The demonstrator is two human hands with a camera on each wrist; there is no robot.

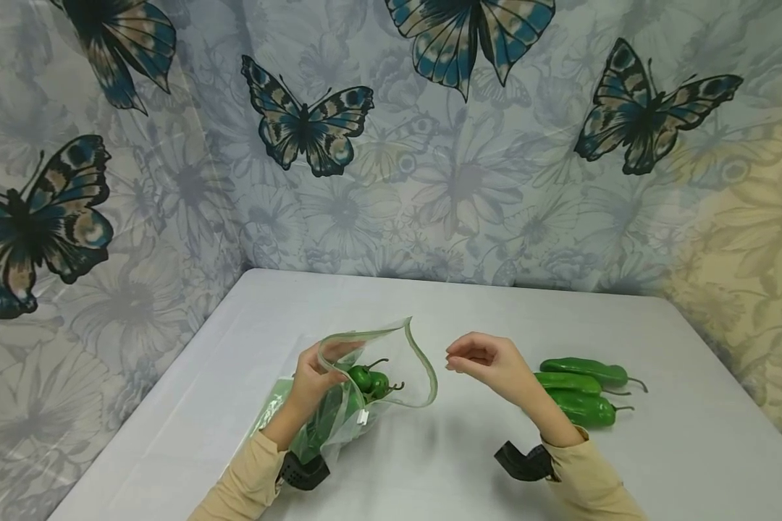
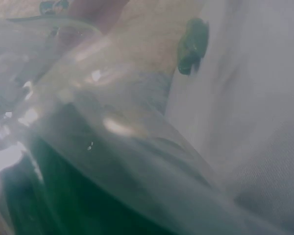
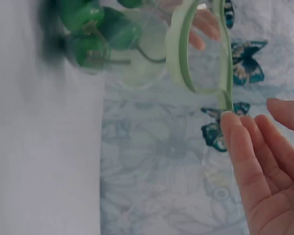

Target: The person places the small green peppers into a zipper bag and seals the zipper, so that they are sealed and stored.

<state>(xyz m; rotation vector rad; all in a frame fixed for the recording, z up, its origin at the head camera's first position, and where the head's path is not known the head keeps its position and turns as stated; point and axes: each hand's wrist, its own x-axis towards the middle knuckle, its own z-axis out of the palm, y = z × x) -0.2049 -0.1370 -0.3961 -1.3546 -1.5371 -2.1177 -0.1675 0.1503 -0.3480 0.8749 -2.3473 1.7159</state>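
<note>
My left hand (image 1: 316, 376) grips a clear zip bag (image 1: 423, 358) by its left side, thumb on the near edge. The bag's pale green-edged mouth gapes toward the right. Several green peppers (image 1: 371, 382) lie inside it, stems pointing at the mouth; in the right wrist view, these peppers (image 3: 88, 49) show through the plastic. My right hand (image 1: 492, 365) hovers just right of the mouth, holding nothing. Its fingers (image 3: 242, 156) appear loosely extended in the right wrist view. Plastic and a dark green shape blur most of the left wrist view.
On the white table (image 1: 469, 470), three long green peppers (image 1: 580, 407) lie side by side beyond my right forearm. Flat green-tinted plastic (image 1: 275, 398) lies under my left forearm. Butterfly-patterned cloth (image 1: 463, 181) hangs behind the table and along its left.
</note>
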